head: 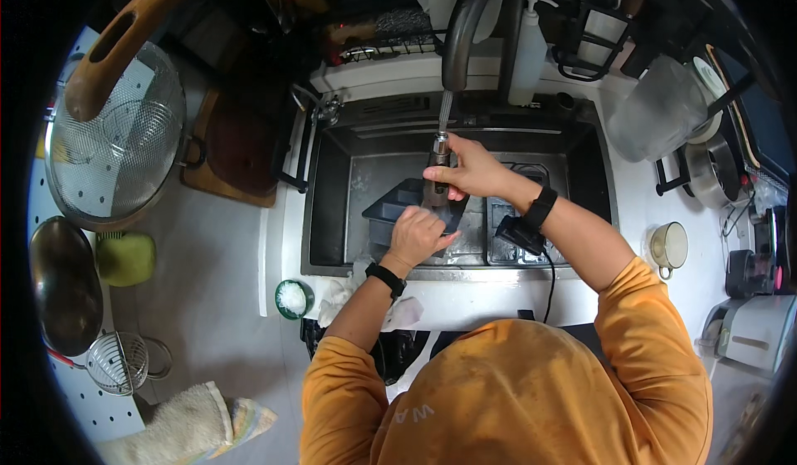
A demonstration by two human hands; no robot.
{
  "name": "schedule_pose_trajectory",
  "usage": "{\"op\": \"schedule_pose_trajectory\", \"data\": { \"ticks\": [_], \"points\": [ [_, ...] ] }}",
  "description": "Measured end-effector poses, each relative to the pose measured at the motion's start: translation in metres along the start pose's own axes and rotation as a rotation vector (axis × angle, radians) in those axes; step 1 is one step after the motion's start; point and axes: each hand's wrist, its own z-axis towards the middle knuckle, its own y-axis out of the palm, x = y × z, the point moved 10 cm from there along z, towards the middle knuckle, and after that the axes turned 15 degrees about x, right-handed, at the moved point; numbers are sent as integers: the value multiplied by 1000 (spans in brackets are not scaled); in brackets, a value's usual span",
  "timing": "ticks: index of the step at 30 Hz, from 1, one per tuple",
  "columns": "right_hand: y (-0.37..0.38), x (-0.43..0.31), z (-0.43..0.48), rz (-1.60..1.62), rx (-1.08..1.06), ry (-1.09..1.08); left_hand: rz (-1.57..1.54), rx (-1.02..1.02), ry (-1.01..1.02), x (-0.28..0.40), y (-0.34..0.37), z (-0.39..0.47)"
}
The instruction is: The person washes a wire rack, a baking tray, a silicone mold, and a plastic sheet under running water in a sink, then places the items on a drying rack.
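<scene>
My right hand (476, 169) is shut around the pull-out spray head (440, 161) of the kitchen faucet, which points down into the steel sink (367, 166). Just below the nozzle is my left hand (418, 234), its fingers curled and its thumb out to the right. Whether those fingers grip anything is hidden from me. Under both hands sits a dark grey compartment tray (393, 208), partly covered by them. Water seems to come from the nozzle beside my left fingers. Right of it, a second dark tray (496, 216) lies on the sink floor, partly behind my right wrist.
The faucet's arched neck (457, 41) rises behind the sink, beside a pump bottle (529, 57). A green cup with white contents (292, 299) and crumpled plastic (339, 300) sit at the front edge. Rightward stand a mug (669, 245) and a translucent container (657, 110). Strainers (118, 135) hang left.
</scene>
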Motion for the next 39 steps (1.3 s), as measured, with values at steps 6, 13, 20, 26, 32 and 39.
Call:
{"op": "schedule_pose_trajectory", "data": {
  "ticks": [6, 13, 20, 26, 32, 39],
  "points": [
    [10, -7, 3, 105, 142, -113, 7, 32, 5, 5, -2, 9],
    [8, -11, 19, 85, 279, -209, -81, -16, 48, 18, -1, 10],
    [-1, -6, 23, -11, 238, -230, -89, 1, 39, 21, -16, 11],
    [-13, -6, 24, -99, 292, -302, -60, 2, 77, 24, -21, 17],
    [-6, 4, 12, -96, 44, -145, -30, 36, 13, 7, -31, 10],
    [-11, -5, 29, -68, 256, -327, -56, 19, 61, 23, -37, 22]
  ]
}}
